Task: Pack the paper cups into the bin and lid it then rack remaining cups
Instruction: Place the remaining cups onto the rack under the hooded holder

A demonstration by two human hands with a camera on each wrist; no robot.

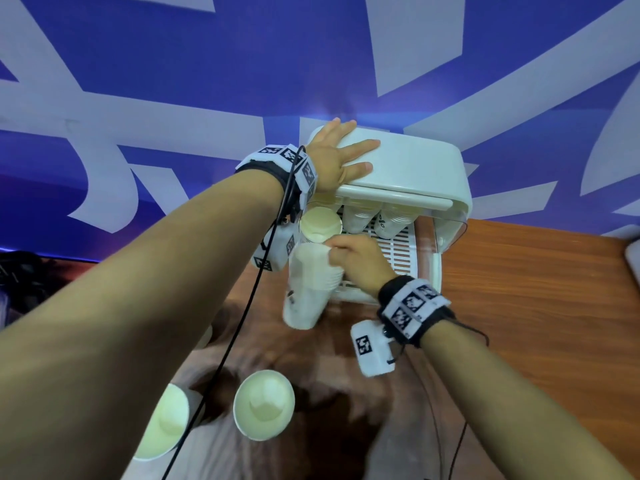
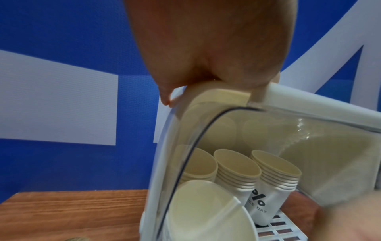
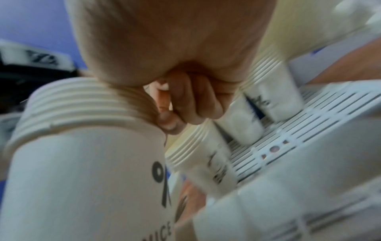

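Packing is under way: three stacks of paper cups (image 2: pixel 237 172) already stand in the bin (image 1: pixel 408 268), right of centre in the head view, under its raised lid (image 1: pixel 412 164). The left hand (image 1: pixel 332 157) lies flat and spread on the lid, holding it up. The right hand (image 1: pixel 356 261) pinches the rim of another cup stack (image 1: pixel 308 285) at the bin's lower-left edge; next it probably needs lowering onto the slatted floor.

White paper cups (image 1: pixel 308 285) with black print, white bin (image 1: pixel 427 271), blue-and-white wall (image 1: pixel 173 64).
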